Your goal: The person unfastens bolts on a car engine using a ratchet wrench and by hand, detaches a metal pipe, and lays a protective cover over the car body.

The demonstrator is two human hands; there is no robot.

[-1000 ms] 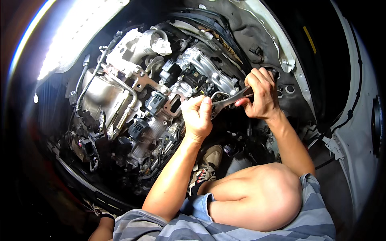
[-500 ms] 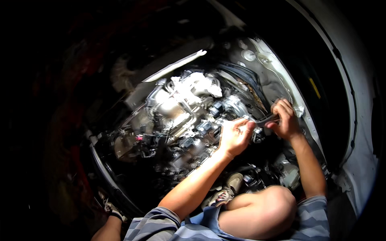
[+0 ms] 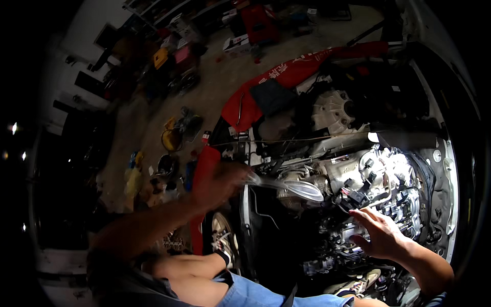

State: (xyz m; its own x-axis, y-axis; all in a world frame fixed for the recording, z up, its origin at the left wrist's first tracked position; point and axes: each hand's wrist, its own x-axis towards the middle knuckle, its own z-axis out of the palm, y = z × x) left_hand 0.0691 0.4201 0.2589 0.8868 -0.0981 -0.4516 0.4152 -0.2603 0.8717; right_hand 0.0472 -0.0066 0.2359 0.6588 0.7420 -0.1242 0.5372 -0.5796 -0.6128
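Observation:
My left hand [image 3: 220, 185], blurred and in shadow, is out over the front edge of the engine bay. Its fingers are closed on the narrow end of a pale translucent thing with a broad oval end [image 3: 303, 190]; its kind is unclear. Over the lit engine [image 3: 353, 171], my right hand [image 3: 379, 234] has its thumb and fingers apart and holds nothing visible. Its fingertips are close to a dark wiring plug [image 3: 353, 197]; I cannot tell whether they touch.
A red cover [image 3: 204, 169] drapes the car's front edge. Beyond the engine is a round metal housing [image 3: 332, 110]. Tools and a yellow item [image 3: 171, 135] lie on the floor at left. My shoes [image 3: 360, 281] are among the engine parts and by the front edge.
The view has swung left, bringing in the floor and red cover. My hands, earlier together on a dark hose or cable at the right, are now apart; the left holds the pale thing.

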